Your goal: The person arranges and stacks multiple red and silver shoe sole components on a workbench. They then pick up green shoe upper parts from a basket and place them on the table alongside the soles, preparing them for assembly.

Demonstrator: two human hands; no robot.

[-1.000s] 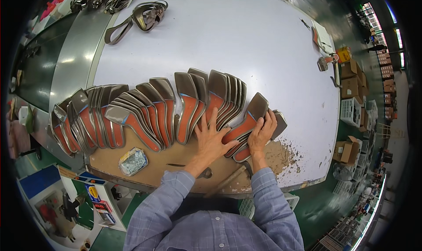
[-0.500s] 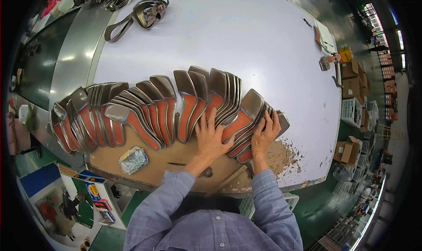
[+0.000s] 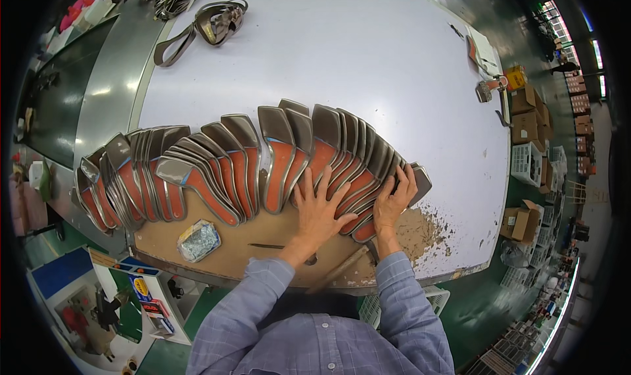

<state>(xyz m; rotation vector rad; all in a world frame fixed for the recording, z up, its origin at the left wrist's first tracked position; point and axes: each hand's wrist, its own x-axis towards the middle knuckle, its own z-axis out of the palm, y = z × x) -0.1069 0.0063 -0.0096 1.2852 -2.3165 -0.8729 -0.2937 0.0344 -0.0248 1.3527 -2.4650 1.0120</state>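
Note:
A long curved row of overlapping shoe soles point(image 3: 279, 168) lies across the near part of the table, each with a grey-brown broad end, a red-orange narrower part and a shiny grey rim. My left hand point(image 3: 320, 214) rests on the soles right of the middle, its fingers spread and the thumb stretched to the right. At the row's right end my right hand point(image 3: 393, 201) curls its fingers over the soles' edges. One grey sole end point(image 3: 420, 183) shows beyond its fingers. The palms hide the lower ends of some soles.
Near the front edge lie a wrapped block point(image 3: 199, 240), a thin dark tool point(image 3: 266, 246) and a wooden-handled tool point(image 3: 338, 270). Grey straps point(image 3: 220, 23) lie at the far left. A brush-like tool point(image 3: 486, 89) sits at the right edge. Cartons point(image 3: 522, 220) and crates stand beyond.
The soles between my hands have fanned out evenly, and the gap among them has closed. My left hand has shifted slightly, its fingers wider apart. My right hand has barely moved.

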